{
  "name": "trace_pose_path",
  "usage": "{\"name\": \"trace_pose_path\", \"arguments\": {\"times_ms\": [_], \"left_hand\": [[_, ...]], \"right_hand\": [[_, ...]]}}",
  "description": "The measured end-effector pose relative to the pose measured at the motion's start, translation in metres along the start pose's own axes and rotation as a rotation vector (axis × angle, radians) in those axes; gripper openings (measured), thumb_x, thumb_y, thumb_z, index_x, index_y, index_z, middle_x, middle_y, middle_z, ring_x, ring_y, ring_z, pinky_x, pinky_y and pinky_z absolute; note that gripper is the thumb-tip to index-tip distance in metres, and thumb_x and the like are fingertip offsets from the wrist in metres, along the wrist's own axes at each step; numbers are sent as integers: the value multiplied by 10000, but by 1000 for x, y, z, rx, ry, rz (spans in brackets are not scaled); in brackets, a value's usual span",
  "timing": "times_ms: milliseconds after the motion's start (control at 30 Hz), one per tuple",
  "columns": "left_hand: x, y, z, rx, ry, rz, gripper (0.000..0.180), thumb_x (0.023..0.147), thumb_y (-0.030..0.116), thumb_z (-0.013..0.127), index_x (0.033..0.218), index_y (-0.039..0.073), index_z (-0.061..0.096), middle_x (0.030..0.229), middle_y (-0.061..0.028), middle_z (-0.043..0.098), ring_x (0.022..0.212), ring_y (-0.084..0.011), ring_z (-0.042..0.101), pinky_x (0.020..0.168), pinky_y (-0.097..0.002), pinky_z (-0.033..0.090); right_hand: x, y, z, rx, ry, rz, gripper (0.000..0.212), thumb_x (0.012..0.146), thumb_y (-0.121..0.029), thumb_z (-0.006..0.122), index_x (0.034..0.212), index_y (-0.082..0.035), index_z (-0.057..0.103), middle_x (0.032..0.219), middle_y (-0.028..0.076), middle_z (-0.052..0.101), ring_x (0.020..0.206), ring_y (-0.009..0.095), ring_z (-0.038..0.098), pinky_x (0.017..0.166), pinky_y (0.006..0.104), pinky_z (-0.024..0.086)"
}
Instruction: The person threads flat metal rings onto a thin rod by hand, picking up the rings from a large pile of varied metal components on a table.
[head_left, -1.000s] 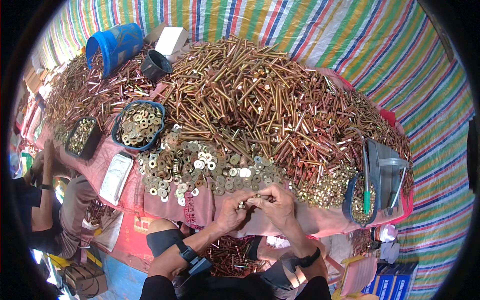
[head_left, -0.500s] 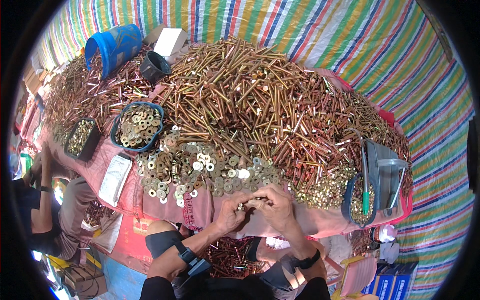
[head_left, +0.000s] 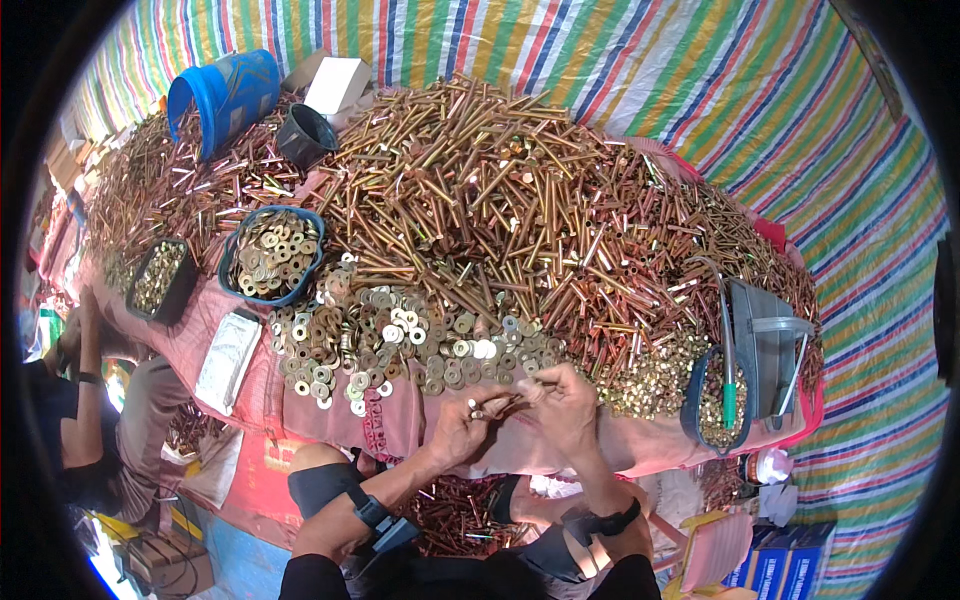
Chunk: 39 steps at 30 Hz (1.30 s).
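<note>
At the near edge of the pile, my left hand [head_left: 461, 430] is closed around a few brass-coloured bolts [head_left: 478, 408], their heads showing by the thumb. The shafts point right, toward my other hand. My right hand [head_left: 562, 408] is closed in a pinch close to the bolts' far ends; whatever is between its fingertips is too small to make out. Just beyond both hands spreads a heap of flat washers [head_left: 440, 350]. Small nuts [head_left: 650, 380] lie heaped to the right of my right hand.
A large mound of long bolts [head_left: 480, 190] covers the table's back. A blue tub [head_left: 290, 215] holds washers; dark trays of nuts [head_left: 160, 280] stand left and right. A green-handled tool [head_left: 730, 400] lies by a grey scoop [head_left: 765, 340]. Another person's arm [head_left: 88, 370] is at left.
My right hand has shifted slightly right, its fingers turned and drawn a little away from my left. The bolts in my left hand now show their heads more plainly.
</note>
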<state>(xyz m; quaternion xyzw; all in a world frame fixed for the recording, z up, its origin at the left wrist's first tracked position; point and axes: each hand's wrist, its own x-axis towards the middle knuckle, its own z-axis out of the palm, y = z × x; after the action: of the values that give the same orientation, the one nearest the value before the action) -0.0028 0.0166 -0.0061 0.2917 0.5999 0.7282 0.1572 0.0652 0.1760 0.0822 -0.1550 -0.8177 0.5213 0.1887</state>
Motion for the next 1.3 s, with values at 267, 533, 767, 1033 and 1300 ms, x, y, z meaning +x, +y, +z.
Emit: {"name": "trace_pose_path", "arguments": {"times_ms": [267,533,767,1033,1300], "left_hand": [[-3,-1,-8,13,29,-68,629,1027,-30,513,1618,29,308,984,-83,644,850,-160,610,826,-301,527],[-7,4,-10,175,-25,27,621,1051,9,529,1627,74,309,990,-110,678,805,-178,601,793,-311,524],[-6,8,-9,185,-6,19,524,1074,69,559,1577,98,414,1032,-129,705,854,-185,655,788,-318,544],[-10,19,-11,268,-66,68,521,1101,172,559,1592,102,401,1092,-142,738,989,-254,716,889,-385,568],[-12,16,-7,224,-60,80,396,1097,139,532,1479,38,554,1019,-160,721,872,-269,722,810,-367,589]], "right_hand": [[0,7,-30,-11,-496,343,292,969,-237,792,1111,12,734,820,66,750,642,117,694,541,255,537],[37,48,-28,-830,53,-15,336,980,-317,709,1152,-30,740,725,169,721,678,355,722,681,463,558],[28,43,-31,-780,78,42,374,971,-333,715,1178,-21,713,757,198,727,740,376,736,717,488,559],[33,37,-25,-988,-83,-2,500,973,-384,720,1214,45,635,721,197,694,681,390,705,640,515,521],[37,45,-16,-920,-67,-30,544,997,-461,677,1197,45,648,765,202,700,708,405,707,633,531,521]]}}
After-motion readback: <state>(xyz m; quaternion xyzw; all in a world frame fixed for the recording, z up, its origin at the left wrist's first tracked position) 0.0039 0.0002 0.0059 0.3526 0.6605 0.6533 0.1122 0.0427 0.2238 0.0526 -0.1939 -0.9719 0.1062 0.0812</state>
